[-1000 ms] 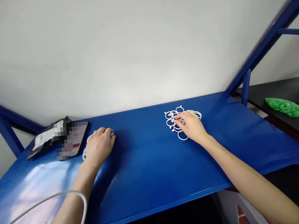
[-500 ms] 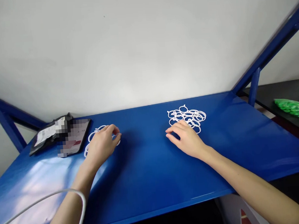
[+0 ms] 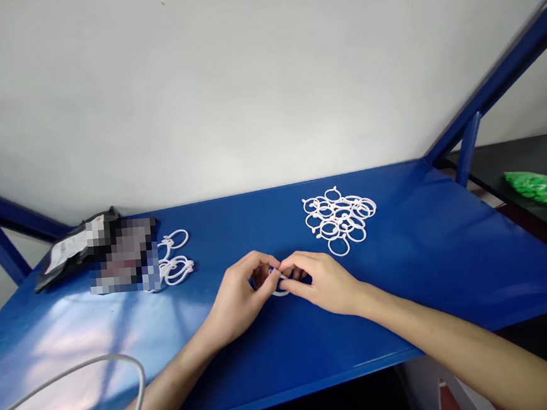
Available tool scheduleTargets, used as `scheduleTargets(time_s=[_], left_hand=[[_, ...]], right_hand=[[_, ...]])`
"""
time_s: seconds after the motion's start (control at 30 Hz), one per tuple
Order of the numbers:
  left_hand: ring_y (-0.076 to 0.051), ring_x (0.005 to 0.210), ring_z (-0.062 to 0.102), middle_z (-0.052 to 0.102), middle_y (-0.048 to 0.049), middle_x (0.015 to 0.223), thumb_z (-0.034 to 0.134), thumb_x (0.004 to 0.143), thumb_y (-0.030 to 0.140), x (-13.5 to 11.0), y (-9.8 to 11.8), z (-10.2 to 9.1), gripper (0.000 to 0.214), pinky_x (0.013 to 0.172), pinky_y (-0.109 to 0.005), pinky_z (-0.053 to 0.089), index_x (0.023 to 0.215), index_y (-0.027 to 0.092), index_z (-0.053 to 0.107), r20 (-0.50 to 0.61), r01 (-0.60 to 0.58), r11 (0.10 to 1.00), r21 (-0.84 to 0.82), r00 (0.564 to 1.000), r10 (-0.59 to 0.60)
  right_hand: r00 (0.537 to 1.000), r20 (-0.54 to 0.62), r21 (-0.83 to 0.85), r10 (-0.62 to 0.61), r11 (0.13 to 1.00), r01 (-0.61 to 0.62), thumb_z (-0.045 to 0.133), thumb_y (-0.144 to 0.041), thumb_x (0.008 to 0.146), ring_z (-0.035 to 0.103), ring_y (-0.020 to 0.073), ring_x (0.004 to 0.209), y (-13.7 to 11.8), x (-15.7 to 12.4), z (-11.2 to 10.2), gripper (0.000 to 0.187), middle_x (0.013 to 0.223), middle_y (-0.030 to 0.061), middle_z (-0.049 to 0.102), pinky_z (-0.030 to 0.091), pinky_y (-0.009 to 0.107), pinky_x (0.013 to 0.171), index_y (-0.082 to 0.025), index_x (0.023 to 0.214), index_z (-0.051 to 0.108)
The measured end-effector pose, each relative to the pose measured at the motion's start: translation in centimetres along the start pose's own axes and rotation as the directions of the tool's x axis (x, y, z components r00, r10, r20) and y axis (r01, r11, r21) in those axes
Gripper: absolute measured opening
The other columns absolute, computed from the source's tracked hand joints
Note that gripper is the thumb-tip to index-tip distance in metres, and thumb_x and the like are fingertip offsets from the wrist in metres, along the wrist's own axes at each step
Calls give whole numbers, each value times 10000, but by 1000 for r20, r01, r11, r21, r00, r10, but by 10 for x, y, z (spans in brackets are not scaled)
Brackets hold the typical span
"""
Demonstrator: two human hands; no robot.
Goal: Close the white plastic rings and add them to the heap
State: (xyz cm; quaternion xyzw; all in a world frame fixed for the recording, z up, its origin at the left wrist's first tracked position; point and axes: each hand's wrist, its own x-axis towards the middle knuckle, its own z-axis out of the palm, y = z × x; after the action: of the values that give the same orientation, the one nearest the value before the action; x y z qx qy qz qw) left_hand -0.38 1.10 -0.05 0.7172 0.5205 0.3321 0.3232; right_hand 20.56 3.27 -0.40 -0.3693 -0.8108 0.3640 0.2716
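Between my hands, close above the blue tabletop, is a white plastic ring [image 3: 282, 293]; its lower curve shows while my fingers hide its upper part. My left hand [image 3: 238, 296] pinches it from the left with thumb and fingertips. From the right, my right hand [image 3: 329, 283] grips it, and the fingertips of both hands meet at the ring's top. A pile of similar white rings [image 3: 339, 255] with small knobs lies beyond my right hand. Another small group of white rings [image 3: 178, 282] rests to the left of my left hand.
On the blue table [image 3: 238, 233], a black plastic package [image 3: 78, 249] with a white label lies at the far left, beside a dark flat packet [image 3: 130, 251]. A white cable [image 3: 78, 372] loops over my left forearm. Green bagged items [image 3: 540, 190] sit on a dark surface at right.
My left hand has moved right from the left group of rings, and my right hand has come left and nearer from the right pile. Both now meet at mid-table around one white ring.
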Motion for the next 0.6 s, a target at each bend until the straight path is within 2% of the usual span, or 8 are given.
scheduleTargets(time_s=[0.1,0.2,0.3,0.43,0.6], left_hand=[[-138,694,605,669,3,782,602,969,338,-2,-1,6,174,652,-257,490,1025,196,685,42,23,996,-84,999,-19],[-143,736,636,681,-1,836,620,955,354,-2,-2,5,224,682,-263,515,1118,204,652,40,70,978,-197,997,-63],[-152,793,655,694,-20,909,636,940,390,-2,-4,2,228,713,-271,532,1072,204,651,36,127,950,-284,992,-122],[-145,723,627,700,-27,859,637,941,468,-2,-7,1,278,657,-260,500,934,193,676,70,197,943,-269,980,-184],[-158,723,659,743,-41,859,662,921,464,-2,-7,3,277,655,-264,505,915,189,698,36,187,945,-269,982,-185]], right_hand=[[999,-25,48,32,998,-30,653,-247,985,695,135,733,2,0,1,78,863,-2,753,518,250,658,-215,960,720],[996,-58,101,73,993,-67,660,-254,979,692,130,724,4,1,-1,75,861,-6,759,516,243,650,-217,958,722],[991,-106,132,86,989,-71,663,-263,975,681,127,712,4,1,-3,72,856,-10,757,520,245,647,-220,955,717],[989,-125,143,82,988,-64,668,-243,960,690,133,716,1,1,-4,52,861,-5,764,539,249,646,-223,960,715],[990,-114,151,83,986,-65,672,-228,954,725,144,784,-2,0,-4,69,909,-2,783,573,256,690,-232,1009,713]])
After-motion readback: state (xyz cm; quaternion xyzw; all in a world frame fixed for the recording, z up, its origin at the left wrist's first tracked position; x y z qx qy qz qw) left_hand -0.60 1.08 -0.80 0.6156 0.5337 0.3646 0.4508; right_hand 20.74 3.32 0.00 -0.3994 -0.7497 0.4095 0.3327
